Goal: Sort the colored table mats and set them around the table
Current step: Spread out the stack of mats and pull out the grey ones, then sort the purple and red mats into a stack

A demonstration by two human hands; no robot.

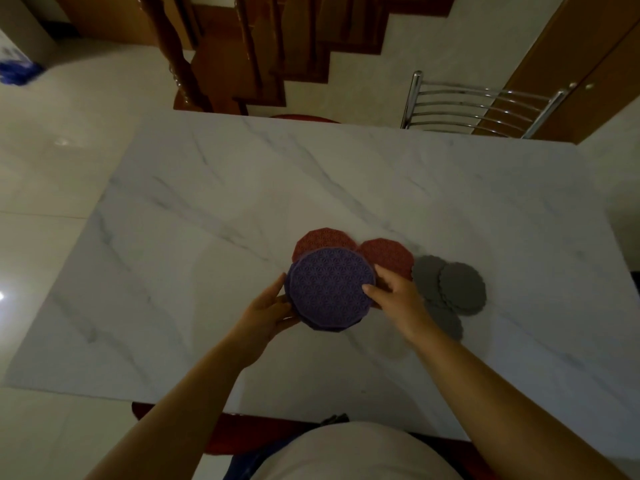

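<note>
A stack of round purple mats (330, 287) with a lattice pattern is held just above the white marble table (242, 209). My left hand (268, 311) grips its left edge from below. My right hand (394, 296) holds its right edge, thumb on top. Behind the stack lie two red mats, one (323, 239) partly under it and another (389, 256) to the right. Three grey scalloped mats (457, 289) overlap one another on the table, right of my right hand.
A chrome-backed chair (481, 105) stands at the table's far right edge. A red seat (304, 117) shows at the far edge, and another red seat (242, 431) at the near edge. Wooden stairs (242, 53) rise beyond. Tiled floor surrounds the table.
</note>
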